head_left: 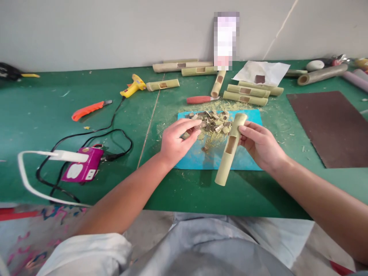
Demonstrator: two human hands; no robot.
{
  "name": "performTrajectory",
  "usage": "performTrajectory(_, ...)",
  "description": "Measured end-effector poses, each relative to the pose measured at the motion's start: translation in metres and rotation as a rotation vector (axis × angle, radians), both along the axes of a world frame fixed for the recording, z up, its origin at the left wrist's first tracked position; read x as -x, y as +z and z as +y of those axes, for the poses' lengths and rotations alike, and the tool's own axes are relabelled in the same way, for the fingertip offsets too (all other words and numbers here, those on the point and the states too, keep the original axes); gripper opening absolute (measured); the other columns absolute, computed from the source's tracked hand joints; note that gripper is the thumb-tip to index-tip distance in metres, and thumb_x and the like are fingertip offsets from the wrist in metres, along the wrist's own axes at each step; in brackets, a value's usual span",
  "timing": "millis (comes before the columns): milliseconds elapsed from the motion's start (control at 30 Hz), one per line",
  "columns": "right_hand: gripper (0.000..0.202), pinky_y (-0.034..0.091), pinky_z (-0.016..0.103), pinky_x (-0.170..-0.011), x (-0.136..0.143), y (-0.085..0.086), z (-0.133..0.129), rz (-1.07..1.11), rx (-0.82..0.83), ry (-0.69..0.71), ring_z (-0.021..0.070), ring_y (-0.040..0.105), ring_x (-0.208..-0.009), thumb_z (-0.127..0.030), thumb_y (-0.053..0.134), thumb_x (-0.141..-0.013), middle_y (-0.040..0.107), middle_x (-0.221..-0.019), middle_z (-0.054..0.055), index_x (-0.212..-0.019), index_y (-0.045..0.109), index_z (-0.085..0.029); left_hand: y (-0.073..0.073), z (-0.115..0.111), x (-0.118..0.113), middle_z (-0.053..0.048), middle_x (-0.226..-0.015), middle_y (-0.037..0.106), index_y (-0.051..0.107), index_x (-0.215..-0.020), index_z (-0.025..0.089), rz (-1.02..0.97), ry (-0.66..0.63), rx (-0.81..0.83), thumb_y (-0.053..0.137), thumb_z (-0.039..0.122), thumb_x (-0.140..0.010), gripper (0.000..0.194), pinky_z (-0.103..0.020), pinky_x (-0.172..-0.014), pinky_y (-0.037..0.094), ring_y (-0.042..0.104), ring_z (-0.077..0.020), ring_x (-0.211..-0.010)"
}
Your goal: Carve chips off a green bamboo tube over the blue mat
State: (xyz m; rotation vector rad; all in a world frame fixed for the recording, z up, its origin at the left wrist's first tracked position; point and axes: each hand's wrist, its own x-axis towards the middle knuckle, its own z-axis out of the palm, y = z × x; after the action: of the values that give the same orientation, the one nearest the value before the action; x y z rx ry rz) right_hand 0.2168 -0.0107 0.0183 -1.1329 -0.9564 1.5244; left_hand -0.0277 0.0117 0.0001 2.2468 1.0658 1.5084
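My right hand (260,143) is closed around the upper part of a pale green bamboo tube (225,165), which slants over the blue sheet (189,159) with its rectangular cut-out facing up. At the left edge of a heap of dark chips and shavings (214,122), the thumb and fingers of my left hand (178,140) come together; a dark chip seems to be between them. Behind the heap lies a red-handled knife (201,99).
More cut bamboo tubes (245,100) lie behind the sheet, near white paper (261,73) and a blurred upright panel (225,42). Leftward are a yellow glue gun (133,86), an orange cutter (89,110) and a purple power block (83,165) with cables. A brown board (330,126) lies right.
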Motion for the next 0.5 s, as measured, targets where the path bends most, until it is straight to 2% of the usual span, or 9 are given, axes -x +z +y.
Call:
performTrajectory(133,0.021,0.046,0.029,-0.065,0.000,-0.003,0.002,-0.060,-0.040,0.050,0.0125,0.052,-0.068,-0.038,0.070,-0.080,0.060,-0.080,0.001,-0.087,0.065,-0.020,0.000,-0.001,-0.001,-0.004,-0.093,0.073,0.073,-0.102,0.017,0.023,-0.003,0.025,0.066,0.017,-0.088,0.016,-0.023,-0.074,0.057,0.066,-0.0093,-0.074)
performTrajectory(233,0.020,0.045,0.029,-0.064,-0.001,0.001,0.001,-0.129,-0.101,0.045,0.0129,0.052,-0.068,-0.039,0.067,-0.081,0.062,-0.083,0.001,-0.089,0.066,-0.021,-0.001,-0.001,-0.001,-0.005,-0.092,0.073,0.073,-0.102,0.017,0.019,0.003,0.055,0.065,0.021,-0.089,0.015,-0.024,-0.072,0.057,0.066,-0.0101,-0.074)
performTrajectory(400,0.025,0.049,0.031,-0.070,-0.011,0.028,0.002,-0.375,-0.306,0.045,0.0156,0.059,-0.080,-0.042,0.060,-0.088,0.067,-0.094,0.001,-0.105,0.068,-0.027,-0.003,0.000,-0.001,-0.004,-0.089,0.072,0.073,-0.102,0.019,-0.015,-0.010,0.063,0.064,0.022,-0.090,0.015,-0.024,-0.070,0.057,0.066,-0.0105,-0.074)
performTrajectory(467,0.029,0.048,0.031,-0.063,-0.014,0.042,0.005,-0.575,-0.353,0.148,0.0161,0.060,-0.075,-0.047,0.058,-0.089,0.067,-0.089,0.001,-0.110,0.069,-0.030,-0.002,0.000,-0.001,-0.003,-0.089,0.072,0.073,-0.102,0.019,-0.022,-0.013,0.065,0.064,0.023,-0.090,0.015,-0.023,-0.069,0.056,0.066,-0.0105,-0.075)
performTrajectory(500,0.030,0.047,0.031,-0.062,-0.014,0.047,0.007,-0.709,-0.371,0.261,0.0160,0.059,-0.072,-0.048,0.058,-0.089,0.067,-0.089,0.000,-0.111,0.070,-0.032,-0.002,-0.001,-0.001,-0.003,-0.090,0.072,0.073,-0.102,0.019,-0.023,-0.010,0.065,0.064,0.022,-0.090,0.015,-0.023,-0.068,0.056,0.066,-0.0103,-0.075)
